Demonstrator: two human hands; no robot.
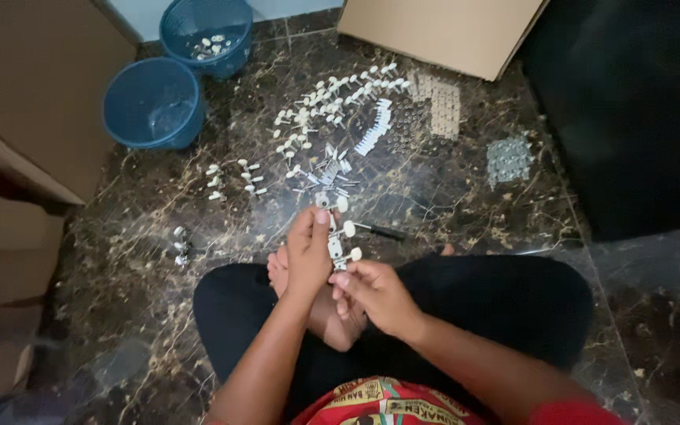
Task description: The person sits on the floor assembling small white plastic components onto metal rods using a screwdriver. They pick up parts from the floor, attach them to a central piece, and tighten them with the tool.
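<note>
Over my crossed legs, my left hand (308,252) grips the metal strip of white-knobbed tuner pegs (338,240) upright, while my right hand (375,295) pinches its lower end. I judge I'm mid-assembly; fitting another peg calls for steady alignment. One blue basket (208,31) holds a few white pieces; the other blue basket (153,102) looks empty.

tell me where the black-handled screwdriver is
In the head view, the screwdriver lies on the marble floor, just right of the left hand.
</note>
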